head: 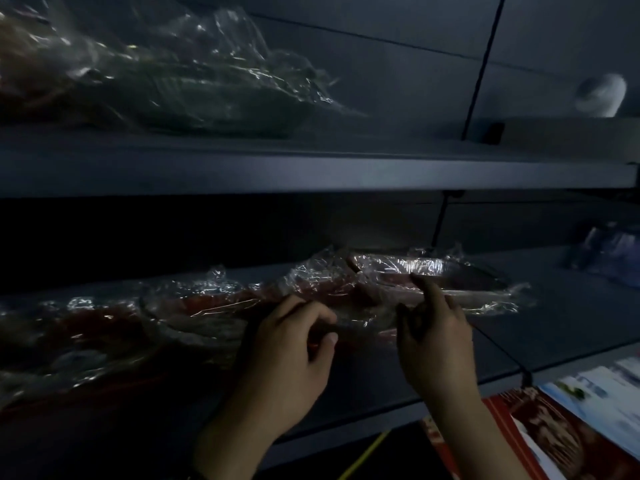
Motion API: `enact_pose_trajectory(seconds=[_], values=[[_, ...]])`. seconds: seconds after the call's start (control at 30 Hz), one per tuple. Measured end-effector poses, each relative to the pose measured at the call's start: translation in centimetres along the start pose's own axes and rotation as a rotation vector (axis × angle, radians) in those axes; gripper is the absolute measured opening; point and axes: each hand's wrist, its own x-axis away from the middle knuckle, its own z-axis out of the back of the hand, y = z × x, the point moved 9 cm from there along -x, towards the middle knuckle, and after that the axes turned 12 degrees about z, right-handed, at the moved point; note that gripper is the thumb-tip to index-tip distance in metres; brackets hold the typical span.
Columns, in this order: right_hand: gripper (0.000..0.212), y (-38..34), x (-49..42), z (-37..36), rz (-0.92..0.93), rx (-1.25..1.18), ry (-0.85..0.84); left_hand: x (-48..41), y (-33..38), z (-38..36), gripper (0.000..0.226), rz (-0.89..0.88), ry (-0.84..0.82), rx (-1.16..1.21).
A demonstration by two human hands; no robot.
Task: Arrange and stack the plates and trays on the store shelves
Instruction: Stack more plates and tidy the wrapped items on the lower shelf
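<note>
Dim lower shelf (561, 327). Wrapped red trays (346, 289) lie overlapped on it. Left hand (291, 344) fingers curl round the near rim. Right hand (438, 341) forefinger is straight, touching the wrap. Best to lift by the rims, not the film, and square the edges before stacking.

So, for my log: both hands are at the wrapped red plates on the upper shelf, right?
No. The head view shows the left hand and right hand at the wrapped red plates on the lower shelf, not the upper shelf, which holds green wrapped plates.

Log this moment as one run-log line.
stage: arranging | left hand: pinches wrapped red tray edge | right hand: index finger touches its wrap | place: middle shelf
</note>
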Motion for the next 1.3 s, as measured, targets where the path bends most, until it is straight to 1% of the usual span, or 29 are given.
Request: enact_pose_trajectory(seconds=[0.07, 0.17, 0.27, 0.37, 0.47, 0.57, 0.73, 0.87, 1.0, 1.07, 1.1, 1.2, 1.23, 1.3], values=[[0.061, 1.0, -0.4, -1.0, -0.013, 0.042, -0.015, -0.4, -0.2, -0.9, 0.018, 0.011, -0.013, 0.011], [0.065, 3.0, -0.7, -2.7, -0.115, 0.055, -0.073, -0.7, -0.8, -1.7, 0.031, 0.022, -0.015, 0.032], [0.062, 4.1, -0.9, -3.7, -0.167, 0.041, -0.111, -0.8, -1.0, -2.3, 0.038, 0.012, -0.016, 0.036], [0.05, 4.3, -1.2, -3.6, -0.166, 0.033, -0.092, -0.8, -0.9, -3.3, 0.035, -0.005, -0.048, 0.032], [0.047, 4.4, -1.4, -2.7, -0.171, -0.003, -0.032, -0.5, -1.2, -3.4, 0.032, -0.004, -0.058, 0.044], [0.05, 4.5, -1.3, -1.5, -0.196, -0.052, 0.007, -0.2, -1.2, -2.3, 0.026, -0.01, -0.004, 0.048], [0.065, 3.4, -0.9, -0.2, -0.19, -0.09, -0.004, 0.7, -0.1, -1.0, 0.022, -0.053, 0.045, 0.066], [0.061, 2.7, -0.4, 1.7, -0.169, -0.063, 0.035, 1.4, 0.1, 0.4, 0.021, -0.056, 0.073, 0.106], [0.057, 2.0, 0.6, 3.6, -0.194, -0.076, 0.09, 2.4, 0.0, 2.2, 0.022, -0.026, 0.088, 0.099], [0.058, 1.1, 1.2, 4.5, -0.186, -0.109, 0.091, 2.9, -0.3, 3.0, 0.026, 0.01, 0.092, 0.106], [0.055, 0.4, 1.6, 5.0, -0.172, -0.12, 0.09, 3.2, -0.5, 3.3, 0.029, 0.033, 0.086, 0.111], [0.038, -1.8, 3.2, 6.5, -0.132, -0.189, 0.119, 4.1, -1.0, 3.7, 0.041, 0.093, 0.05, 0.115], [0.032, -2.6, 3.8, 6.9, -0.116, -0.225, 0.12, 4.3, -1.4, 3.6, 0.049, 0.124, 0.027, 0.159], [0.025, -3.6, 4.9, 7.3, -0.09, -0.288, 0.115, 4.7, -2.3, 3.5, 0.07, 0.219, -0.035, 0.334]])
